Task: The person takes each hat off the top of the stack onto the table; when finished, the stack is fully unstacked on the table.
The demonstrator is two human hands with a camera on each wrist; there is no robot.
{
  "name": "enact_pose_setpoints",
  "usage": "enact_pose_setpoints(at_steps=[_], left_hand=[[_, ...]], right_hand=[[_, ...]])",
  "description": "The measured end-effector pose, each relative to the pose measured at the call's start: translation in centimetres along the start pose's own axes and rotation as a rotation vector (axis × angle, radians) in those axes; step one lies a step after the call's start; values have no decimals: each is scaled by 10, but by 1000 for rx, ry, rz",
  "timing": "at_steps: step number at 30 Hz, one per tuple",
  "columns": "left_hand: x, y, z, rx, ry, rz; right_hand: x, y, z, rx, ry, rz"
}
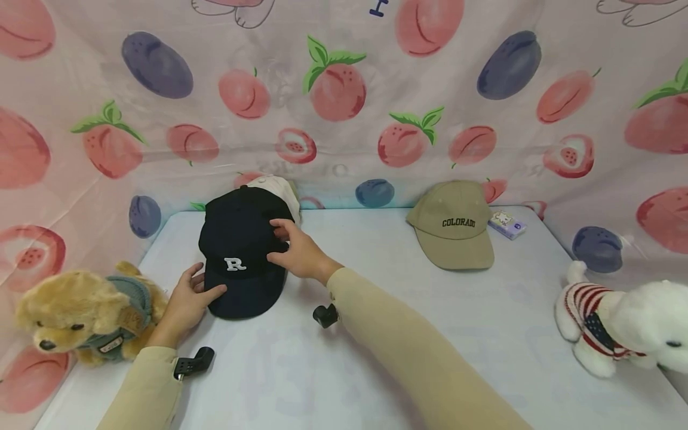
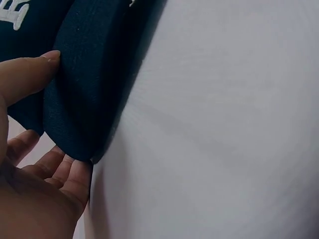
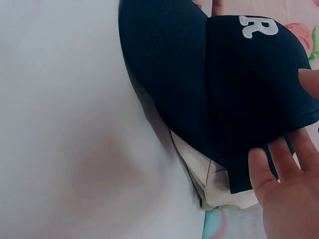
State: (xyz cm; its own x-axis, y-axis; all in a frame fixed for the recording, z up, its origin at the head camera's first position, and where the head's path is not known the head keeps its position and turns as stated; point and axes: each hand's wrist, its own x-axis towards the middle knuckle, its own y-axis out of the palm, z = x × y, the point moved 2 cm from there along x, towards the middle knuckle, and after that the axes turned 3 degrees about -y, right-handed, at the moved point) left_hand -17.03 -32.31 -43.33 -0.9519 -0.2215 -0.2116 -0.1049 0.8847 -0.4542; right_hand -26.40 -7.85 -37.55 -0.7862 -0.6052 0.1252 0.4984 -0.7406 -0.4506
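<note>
A dark navy baseball cap (image 1: 243, 288) with a white letter R lies at the front of several nested caps. Behind its crown show a black cap (image 1: 266, 202) and a white cap (image 1: 280, 190). My left hand (image 1: 185, 301) holds the navy cap by the brim's left side; in the left wrist view the thumb (image 2: 47, 62) lies on top and the fingers reach round the edge. My right hand (image 1: 303, 254) grips the crown's right edge. The right wrist view has its thumb on the crown and its fingers (image 3: 261, 172) at the lower edge.
A tan COLORADO cap (image 1: 457, 230) sits at the back right beside a small purple packet (image 1: 505, 224). One plush dog (image 1: 91, 313) stands at the left, and a white plush dog (image 1: 618, 328) at the right edge. Fruit-printed cloth (image 1: 333, 149) hangs behind the white table (image 1: 430, 334).
</note>
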Motion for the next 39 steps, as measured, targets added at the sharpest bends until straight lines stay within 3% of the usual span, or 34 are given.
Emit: enact_pose_setpoints(at_steps=[7, 18, 27, 34, 39], left_hand=[[-4, 2, -2, 14, -5, -1], [-5, 1, -2, 6, 6, 8], [-8, -2, -6, 25, 6, 56], [-11, -1, -11, 49, 61, 56], [-16, 2, -15, 87, 52, 58]], right_hand=[[1, 2, 3, 16, 14, 67], [-4, -7, 10, 57, -37, 8], [-6, -11, 12, 86, -43, 65], [-8, -18, 17, 87, -95, 17], [-12, -25, 18, 64, -119, -18]])
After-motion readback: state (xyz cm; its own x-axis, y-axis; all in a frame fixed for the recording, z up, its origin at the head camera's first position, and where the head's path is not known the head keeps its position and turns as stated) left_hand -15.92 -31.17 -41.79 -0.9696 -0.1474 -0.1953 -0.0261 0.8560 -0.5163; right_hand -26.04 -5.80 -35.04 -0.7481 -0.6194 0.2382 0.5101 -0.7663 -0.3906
